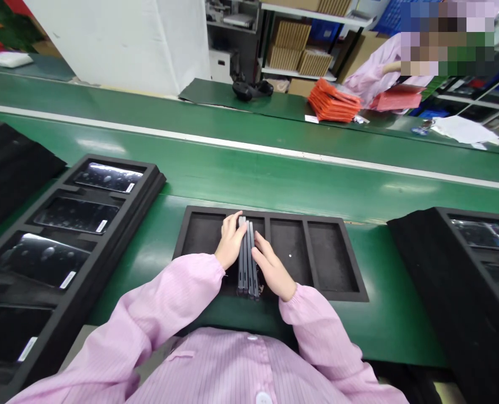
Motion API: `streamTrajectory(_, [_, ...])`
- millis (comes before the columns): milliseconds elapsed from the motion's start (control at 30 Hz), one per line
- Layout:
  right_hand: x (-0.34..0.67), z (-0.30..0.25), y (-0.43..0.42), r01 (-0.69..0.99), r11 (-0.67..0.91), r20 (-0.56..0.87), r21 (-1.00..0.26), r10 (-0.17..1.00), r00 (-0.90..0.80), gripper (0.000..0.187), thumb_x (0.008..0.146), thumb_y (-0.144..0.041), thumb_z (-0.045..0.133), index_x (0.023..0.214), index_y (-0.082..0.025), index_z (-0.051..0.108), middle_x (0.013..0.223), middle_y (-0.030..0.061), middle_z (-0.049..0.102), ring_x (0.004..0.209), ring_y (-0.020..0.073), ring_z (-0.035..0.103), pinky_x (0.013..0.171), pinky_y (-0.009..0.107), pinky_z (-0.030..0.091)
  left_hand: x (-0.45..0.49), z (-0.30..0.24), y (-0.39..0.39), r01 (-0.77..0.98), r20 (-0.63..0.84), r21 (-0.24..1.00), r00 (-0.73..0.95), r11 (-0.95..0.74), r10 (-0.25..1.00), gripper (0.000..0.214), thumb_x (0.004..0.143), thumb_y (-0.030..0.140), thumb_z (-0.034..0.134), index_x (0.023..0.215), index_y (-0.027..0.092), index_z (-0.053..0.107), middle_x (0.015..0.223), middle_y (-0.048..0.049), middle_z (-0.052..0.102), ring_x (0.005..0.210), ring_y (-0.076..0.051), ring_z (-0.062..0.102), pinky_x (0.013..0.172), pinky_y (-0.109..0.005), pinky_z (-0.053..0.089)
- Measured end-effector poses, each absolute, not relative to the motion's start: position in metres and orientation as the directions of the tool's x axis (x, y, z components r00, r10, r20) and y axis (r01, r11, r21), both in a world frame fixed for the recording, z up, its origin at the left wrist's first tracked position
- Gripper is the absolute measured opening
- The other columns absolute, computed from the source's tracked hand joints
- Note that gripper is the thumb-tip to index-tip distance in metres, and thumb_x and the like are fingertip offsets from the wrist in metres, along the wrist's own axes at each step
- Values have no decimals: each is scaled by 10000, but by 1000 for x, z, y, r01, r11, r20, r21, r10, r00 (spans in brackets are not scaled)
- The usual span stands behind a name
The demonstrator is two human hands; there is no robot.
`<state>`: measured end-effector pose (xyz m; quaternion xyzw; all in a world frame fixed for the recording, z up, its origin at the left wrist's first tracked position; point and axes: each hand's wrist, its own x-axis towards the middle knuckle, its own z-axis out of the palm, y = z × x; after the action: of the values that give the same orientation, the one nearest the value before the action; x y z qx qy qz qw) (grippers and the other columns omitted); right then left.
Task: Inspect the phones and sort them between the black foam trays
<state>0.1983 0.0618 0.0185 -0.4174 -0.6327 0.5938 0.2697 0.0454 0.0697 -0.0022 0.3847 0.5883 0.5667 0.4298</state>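
Note:
Several thin dark phones point(247, 258) stand on edge side by side, pressed together between my two hands. My left hand point(230, 238) closes on their left face, and my right hand point(272, 266) grips from the right with fingers along the outermost one. Beneath them lies a black foam tray point(333, 255) with rectangular compartments; the phones hide part of its middle. A small white speck shows in one compartment right of my right hand.
Stacked foam trays with wrapped phones point(87, 216) stand at left; another tall tray stack point(426, 269) is at right. Behind runs a green conveyor belt point(249, 168). Beyond it are orange packets point(333, 101) and a co-worker in a pink sleeve point(373, 70).

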Motion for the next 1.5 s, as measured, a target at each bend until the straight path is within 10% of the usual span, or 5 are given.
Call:
streamTrajectory(167, [169, 4, 57, -59, -219, -188, -974, 924, -334, 650, 872, -541, 566, 1443, -259, 436, 1560, 27, 345, 1474, 243, 245, 1235, 443, 165, 58, -2, 80, -198, -47, 980, -305, -16, 951, 274, 888, 335, 440, 1114, 226, 549, 1095, -54, 589, 1056, -216, 574, 997, -359, 433])
streamTrajectory(500, [154, 18, 91, -327, 13, 110, -945, 954, -279, 418, 832, -426, 657, 1185, -238, 535, 1396, 73, 541, 1344, 249, 464, 1168, 444, 326, 47, 15, 105, -213, 226, 929, -323, -304, 919, 316, 850, 334, 495, 1143, 233, 554, 1158, -50, 569, 1074, -208, 548, 967, -306, 425])
streamTrajectory(633, [156, 9, 101, -263, -132, -66, -956, 968, -244, 385, 811, -466, 651, 1082, -239, 500, 1267, 82, 604, 1271, 253, 527, 1132, 474, 366, 48, 2, 104, -162, 124, 973, -239, -165, 963, 307, 844, 297, 511, 1128, 205, 582, 1163, -62, 589, 1147, -227, 527, 1055, -345, 364])
streamTrajectory(800, [163, 12, 108, -115, -90, -49, -989, 947, -317, 690, 823, -466, 643, 1413, -288, 332, 1413, 73, 491, 1344, 218, 442, 1152, 423, 341, 46, 0, 103, -152, 59, 985, -169, -85, 984, 216, 868, 321, 486, 978, 194, 622, 1039, -49, 646, 1068, -226, 578, 1011, -354, 407])
streamTrajectory(1500, [168, 8, 106, -89, -31, 6, -996, 923, -385, 523, 969, -567, 381, 1425, -314, 412, 1526, -15, 373, 1442, 182, 299, 1221, 378, 211, 35, 16, 103, -75, 103, 991, -104, -111, 989, 258, 871, 279, 460, 950, 186, 687, 1083, -47, 704, 1111, -236, 602, 1053, -362, 411])
